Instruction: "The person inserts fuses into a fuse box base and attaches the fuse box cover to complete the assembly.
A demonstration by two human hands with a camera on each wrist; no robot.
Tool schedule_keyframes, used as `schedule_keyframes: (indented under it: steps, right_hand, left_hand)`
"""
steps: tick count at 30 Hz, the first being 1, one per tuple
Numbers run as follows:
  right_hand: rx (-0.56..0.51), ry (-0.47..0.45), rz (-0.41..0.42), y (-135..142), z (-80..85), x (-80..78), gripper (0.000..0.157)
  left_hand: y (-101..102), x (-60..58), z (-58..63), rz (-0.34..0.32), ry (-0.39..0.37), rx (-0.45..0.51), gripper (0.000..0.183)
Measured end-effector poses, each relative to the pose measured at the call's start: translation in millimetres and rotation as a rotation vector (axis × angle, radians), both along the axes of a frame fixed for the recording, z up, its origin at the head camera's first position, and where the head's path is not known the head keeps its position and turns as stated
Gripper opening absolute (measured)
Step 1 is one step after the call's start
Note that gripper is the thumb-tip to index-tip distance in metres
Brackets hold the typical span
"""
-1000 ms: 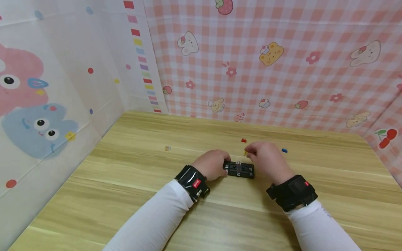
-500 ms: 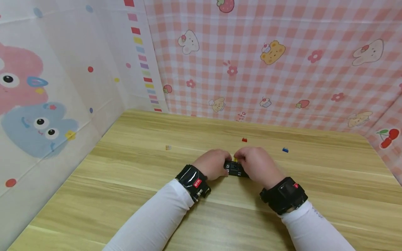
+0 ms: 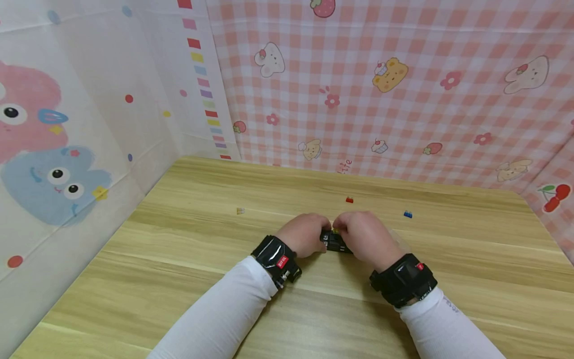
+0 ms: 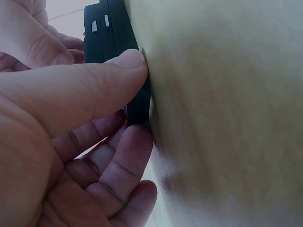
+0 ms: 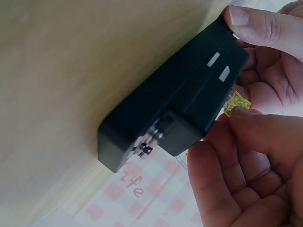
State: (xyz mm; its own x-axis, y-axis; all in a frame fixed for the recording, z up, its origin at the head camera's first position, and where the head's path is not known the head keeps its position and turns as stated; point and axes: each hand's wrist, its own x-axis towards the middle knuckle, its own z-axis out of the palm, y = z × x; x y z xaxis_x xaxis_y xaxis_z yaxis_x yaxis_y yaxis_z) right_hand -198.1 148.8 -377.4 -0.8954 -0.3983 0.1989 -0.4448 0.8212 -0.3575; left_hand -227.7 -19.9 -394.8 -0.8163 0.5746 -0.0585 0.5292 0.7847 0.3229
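Block [image 3: 334, 242], head view: black, on the wooden surface [image 3: 287, 314]; left hand [image 3: 304, 235] grips its left end, right hand [image 3: 364, 237] covers its right part.
Yellow piece [image 3: 336, 231], head view: at the block's far edge, by the right hand's fingertips and partly hidden by them.
Neighbours, head view: red piece [image 3: 349, 200] beyond the hands, blue piece [image 3: 407, 214] beyond the right hand to its right, clear piece [image 3: 240, 211] well apart at left.
Backdrop, head view: checked cloth [image 3: 345, 109] behind the surface.
Left grip, left wrist view: thumb and fingers narrowed on the block's end; the thumb blocks part of it, the right hand more.
Right pinch, right wrist view: thumb and fingers hold the yellow piece just beside the block's top; whether they touch, I cannot tell.
Block's end, right wrist view: metal fitting [image 5: 147, 144] exposed; left thumb on the opposite end.
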Motion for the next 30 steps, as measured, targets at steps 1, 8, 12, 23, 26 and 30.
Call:
schedule_keyframes:
  steps: [1, 8, 12, 23, 26, 30]
  right_hand:
    - [0.006, 0.008, 0.003, -0.1, -0.5, -0.2, 0.011]
    - [0.020, 0.023, 0.006, -1.4, -1.7, -0.8, 0.009]
    - [0.027, 0.016, 0.010, -2.1, -1.1, -0.1, 0.009]
    - [0.041, 0.005, 0.023, -2.1, -0.7, 0.4, 0.013]
    - [0.043, 0.013, 0.024, -2.3, -0.5, 0.5, 0.013]
    - [0.042, 0.022, 0.023, -2.5, -0.5, 0.3, 0.013]
  left_hand:
    - [0.2, -0.2, -0.4, 0.000, 0.000, 0.002, 0.042]
    - [1.1, -1.2, -2.5, -0.001, -0.002, 0.012, 0.039]
    - [0.9, -0.8, -2.3, -0.002, 0.000, 0.011, 0.039]
    - [0.7, 0.8, -1.4, 0.007, -0.005, 0.005, 0.041]
    - [0.8, 0.4, -1.6, 0.008, -0.005, 0.005, 0.040]
    - [0.9, 0.1, -1.9, 0.012, -0.006, 0.006, 0.040]
